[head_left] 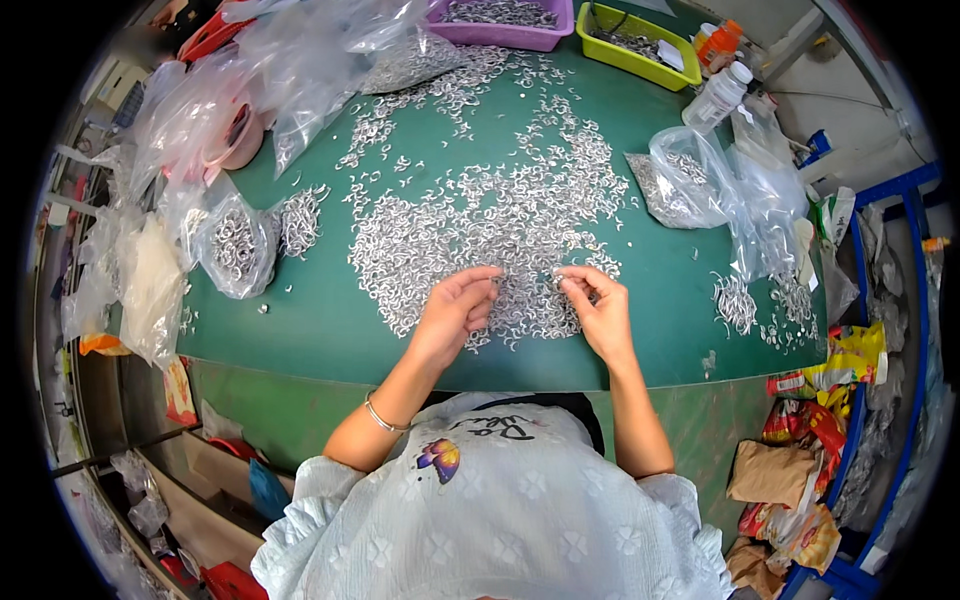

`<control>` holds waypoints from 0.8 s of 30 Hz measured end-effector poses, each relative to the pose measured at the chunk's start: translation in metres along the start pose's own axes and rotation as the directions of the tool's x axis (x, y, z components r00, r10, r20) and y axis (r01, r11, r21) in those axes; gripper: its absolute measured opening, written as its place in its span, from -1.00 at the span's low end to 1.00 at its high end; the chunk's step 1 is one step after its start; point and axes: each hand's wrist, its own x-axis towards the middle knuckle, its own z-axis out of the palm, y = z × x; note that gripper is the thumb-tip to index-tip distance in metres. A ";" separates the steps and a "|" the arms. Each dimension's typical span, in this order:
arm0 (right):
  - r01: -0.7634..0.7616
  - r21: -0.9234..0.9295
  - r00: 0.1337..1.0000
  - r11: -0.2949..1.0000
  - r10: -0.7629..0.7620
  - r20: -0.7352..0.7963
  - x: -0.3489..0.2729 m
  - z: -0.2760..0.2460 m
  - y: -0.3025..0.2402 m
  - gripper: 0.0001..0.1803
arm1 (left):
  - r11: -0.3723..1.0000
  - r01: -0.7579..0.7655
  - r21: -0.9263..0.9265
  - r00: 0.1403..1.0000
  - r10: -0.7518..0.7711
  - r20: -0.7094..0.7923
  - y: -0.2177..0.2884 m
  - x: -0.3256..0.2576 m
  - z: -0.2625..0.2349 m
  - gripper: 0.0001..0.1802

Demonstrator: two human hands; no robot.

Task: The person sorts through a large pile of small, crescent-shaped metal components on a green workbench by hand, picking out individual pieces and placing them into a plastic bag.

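A wide spread of small silver, crescent-shaped metal pieces covers the middle of the green table. Over the near part of this spread is my left hand, its thumb and index finger pinched together and the other fingers curled. What lies between those fingertips is too small to make out. Opposite it, my right hand pinches what looks like a small curved metal piece between thumb and forefinger. The two sets of fingertips are a short way apart, with loose pieces beneath and between them.
Clear bags of similar pieces lie at left and right. Small heaps sit at left and right. A purple tray, a yellow-green tray and a white bottle stand at the back.
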 end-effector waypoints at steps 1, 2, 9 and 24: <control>-0.011 0.031 1.000 0.999 0.011 0.009 0.000 0.004 0.003 -0.84 | 0.993 0.014 -0.113 1.000 -0.011 0.028 0.000 -0.002 -0.004 -0.72; -0.022 0.061 1.000 0.998 0.021 0.019 -0.001 0.008 0.008 -0.83 | 0.994 0.011 -0.111 1.000 -0.010 0.010 -0.001 -0.005 -0.004 -0.71; -0.067 0.212 0.992 0.975 0.042 0.119 -0.003 0.021 0.003 -0.83 | 0.968 0.071 -0.239 0.997 -0.066 0.029 0.004 -0.015 0.001 -0.59; -0.101 0.201 0.977 0.974 0.059 0.205 -0.008 0.031 -0.006 -0.84 | 0.927 0.056 -0.371 0.995 -0.019 0.103 0.002 -0.023 -0.017 -0.47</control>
